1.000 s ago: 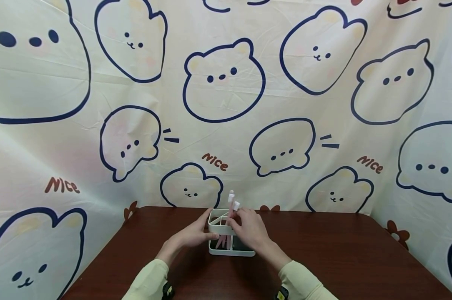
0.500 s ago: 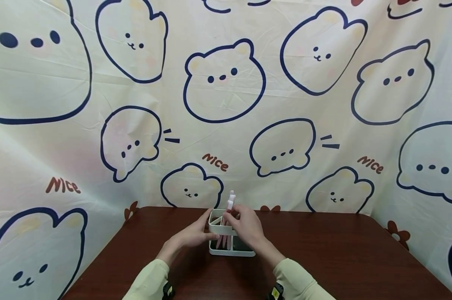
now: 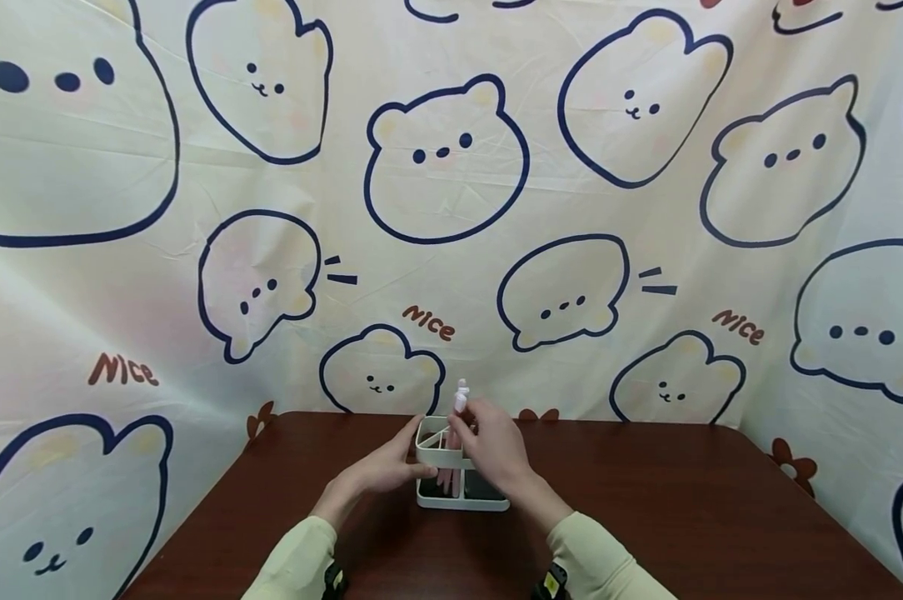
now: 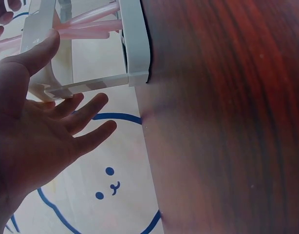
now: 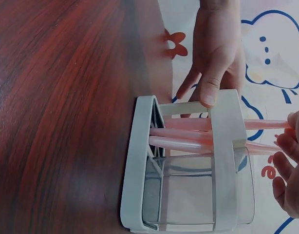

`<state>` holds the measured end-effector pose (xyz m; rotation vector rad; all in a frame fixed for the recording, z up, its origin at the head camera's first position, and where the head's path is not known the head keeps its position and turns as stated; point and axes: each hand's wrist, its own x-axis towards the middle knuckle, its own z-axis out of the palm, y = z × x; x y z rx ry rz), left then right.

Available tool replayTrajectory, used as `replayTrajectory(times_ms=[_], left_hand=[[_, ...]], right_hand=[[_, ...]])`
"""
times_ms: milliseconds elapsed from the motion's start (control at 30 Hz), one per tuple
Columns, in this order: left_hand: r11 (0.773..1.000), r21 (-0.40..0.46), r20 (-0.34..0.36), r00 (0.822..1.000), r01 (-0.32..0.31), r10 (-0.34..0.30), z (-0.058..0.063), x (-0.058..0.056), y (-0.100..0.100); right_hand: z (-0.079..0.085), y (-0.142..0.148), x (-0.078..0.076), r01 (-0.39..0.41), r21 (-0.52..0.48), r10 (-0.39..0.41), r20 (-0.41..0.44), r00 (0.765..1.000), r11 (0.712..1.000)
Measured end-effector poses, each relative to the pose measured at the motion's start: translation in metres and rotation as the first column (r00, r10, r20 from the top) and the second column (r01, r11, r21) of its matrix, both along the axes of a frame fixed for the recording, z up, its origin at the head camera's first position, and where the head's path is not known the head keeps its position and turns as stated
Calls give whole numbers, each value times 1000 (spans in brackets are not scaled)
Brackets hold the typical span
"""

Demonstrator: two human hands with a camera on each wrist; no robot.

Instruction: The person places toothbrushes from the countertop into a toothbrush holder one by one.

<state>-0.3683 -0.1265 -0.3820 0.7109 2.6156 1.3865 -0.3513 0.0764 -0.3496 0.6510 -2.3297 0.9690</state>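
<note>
A white toothbrush holder (image 3: 440, 458) stands on the table, with a raised upper frame and a lower base. Several pink toothbrushes (image 5: 181, 142) pass down through the frame into the base, seen side-on in the right wrist view. Their white heads (image 3: 461, 396) stick up close together at the top. My left hand (image 3: 380, 469) grips the upper frame at its left side, thumb in front, other fingers behind. With thumb and fingers, my right hand (image 3: 496, 446) pinches a toothbrush below the heads; its fingertips partly hide which one.
A clear cup (image 5: 198, 190) sits in the other half of the holder. The dark wooden table (image 3: 646, 500) extends around it. Behind hangs a cream cloth (image 3: 451, 275) with cartoon bears, close to the table's back edge.
The toothbrush heads, apart a second ago, now stand together. My right hand has shifted slightly left, and the handles' lower ends look less spread. My left hand has kept its place.
</note>
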Motion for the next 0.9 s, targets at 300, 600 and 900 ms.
replayTrajectory(times_ms=[300,600,900], left_hand=[[1000,9,8,1000,13,-13,-1,0,1],[1000,16,22,1000,15,-15,-3,0,1],[1000,11,14,1000,6,-6,-3,0,0]], right_hand=[[1,-4,-2,35,102,-29,-68,997,994],[-4,-2,-1,87,139,-83,-32,996,986],[-8,10,0,57,156,-52,-33,998,986]])
